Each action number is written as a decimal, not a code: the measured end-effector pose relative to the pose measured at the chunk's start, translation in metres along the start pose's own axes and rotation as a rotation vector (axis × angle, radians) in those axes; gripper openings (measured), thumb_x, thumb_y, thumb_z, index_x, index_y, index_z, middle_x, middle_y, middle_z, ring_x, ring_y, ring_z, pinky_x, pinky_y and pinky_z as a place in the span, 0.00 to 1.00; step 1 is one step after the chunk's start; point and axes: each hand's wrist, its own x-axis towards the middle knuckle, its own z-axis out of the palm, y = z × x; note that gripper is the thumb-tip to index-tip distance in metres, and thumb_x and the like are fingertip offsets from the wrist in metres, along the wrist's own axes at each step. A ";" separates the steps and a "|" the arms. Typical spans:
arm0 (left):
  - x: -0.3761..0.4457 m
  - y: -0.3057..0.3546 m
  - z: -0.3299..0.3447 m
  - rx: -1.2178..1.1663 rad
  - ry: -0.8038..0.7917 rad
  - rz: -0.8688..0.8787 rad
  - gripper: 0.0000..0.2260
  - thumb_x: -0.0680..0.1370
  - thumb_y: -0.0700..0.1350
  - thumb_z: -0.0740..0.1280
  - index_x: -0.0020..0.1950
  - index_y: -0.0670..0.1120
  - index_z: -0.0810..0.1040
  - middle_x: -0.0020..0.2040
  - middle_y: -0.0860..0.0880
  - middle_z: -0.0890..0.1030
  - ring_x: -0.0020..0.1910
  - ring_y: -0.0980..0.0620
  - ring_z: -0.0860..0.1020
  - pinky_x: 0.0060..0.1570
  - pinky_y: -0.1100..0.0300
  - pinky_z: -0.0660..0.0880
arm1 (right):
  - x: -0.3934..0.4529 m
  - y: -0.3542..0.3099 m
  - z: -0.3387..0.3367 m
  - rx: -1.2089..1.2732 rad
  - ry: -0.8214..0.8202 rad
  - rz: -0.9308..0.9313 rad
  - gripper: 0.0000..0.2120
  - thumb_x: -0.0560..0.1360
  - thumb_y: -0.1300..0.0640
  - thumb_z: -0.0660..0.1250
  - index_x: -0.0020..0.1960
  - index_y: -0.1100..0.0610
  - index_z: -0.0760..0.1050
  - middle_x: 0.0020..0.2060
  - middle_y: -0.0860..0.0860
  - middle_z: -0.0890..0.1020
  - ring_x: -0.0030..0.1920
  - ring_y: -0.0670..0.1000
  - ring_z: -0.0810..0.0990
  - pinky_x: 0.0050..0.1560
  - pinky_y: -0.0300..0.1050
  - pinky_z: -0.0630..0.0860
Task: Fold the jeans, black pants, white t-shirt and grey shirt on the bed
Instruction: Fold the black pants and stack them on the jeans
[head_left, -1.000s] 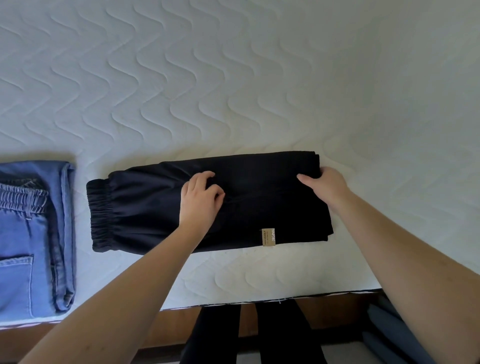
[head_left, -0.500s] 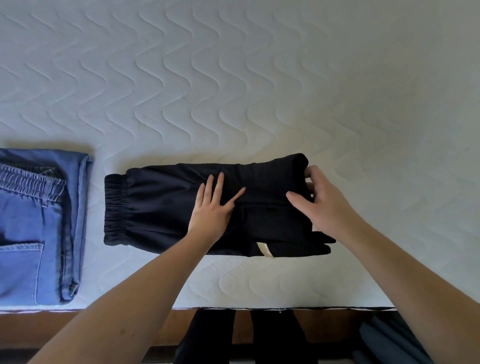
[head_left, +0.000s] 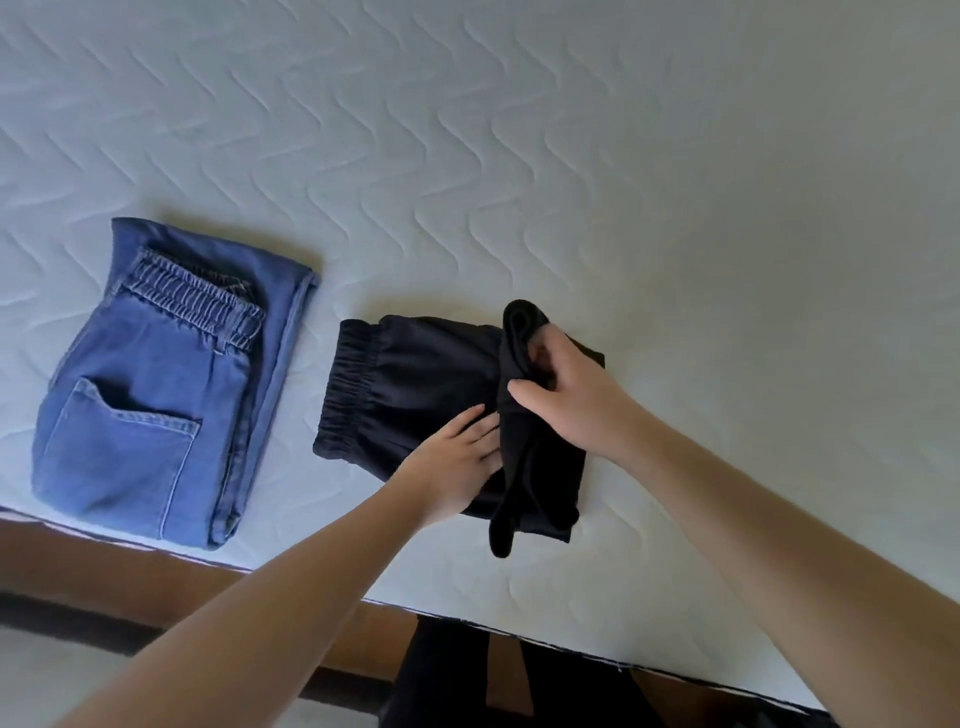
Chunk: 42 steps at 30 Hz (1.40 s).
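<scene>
The black pants lie folded near the front edge of the bed, elastic waistband to the left. My right hand grips their right end and holds it raised, doubled over toward the left. Flat on the cloth just left of that lifted fold lies my left hand, fingers straight, pressing down. The blue jeans lie folded to the left, back pocket up. No white t-shirt or grey shirt is in view.
The white quilted mattress stretches wide behind and to the right of the pants. Its front edge sits on a brown wooden frame. My dark-clothed legs stand against the bed below.
My right hand has lifted the right end of the black pants and brought it leftward over the middle. My left hand has shifted and stays flat on the cloth. The view has tilted and swung left.
</scene>
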 end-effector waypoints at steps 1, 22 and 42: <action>-0.013 -0.008 -0.005 -0.070 0.081 -0.036 0.22 0.74 0.44 0.67 0.68 0.46 0.75 0.70 0.46 0.74 0.73 0.45 0.68 0.73 0.46 0.62 | 0.006 -0.003 0.007 -0.003 -0.009 -0.007 0.08 0.74 0.51 0.66 0.49 0.46 0.68 0.41 0.42 0.78 0.39 0.36 0.76 0.39 0.27 0.69; -0.089 -0.103 -0.028 -0.936 0.344 -1.269 0.16 0.79 0.60 0.59 0.54 0.50 0.78 0.42 0.59 0.79 0.43 0.58 0.78 0.39 0.67 0.69 | 0.071 -0.032 0.097 0.188 -0.011 0.030 0.08 0.79 0.56 0.62 0.53 0.48 0.78 0.45 0.45 0.85 0.46 0.43 0.84 0.51 0.39 0.77; -0.084 -0.093 -0.023 -0.866 -0.020 -0.806 0.51 0.69 0.36 0.75 0.78 0.58 0.45 0.62 0.53 0.68 0.53 0.50 0.73 0.53 0.56 0.73 | 0.059 0.053 0.045 -0.694 0.168 0.005 0.30 0.74 0.45 0.69 0.73 0.48 0.65 0.69 0.48 0.70 0.71 0.54 0.63 0.70 0.51 0.55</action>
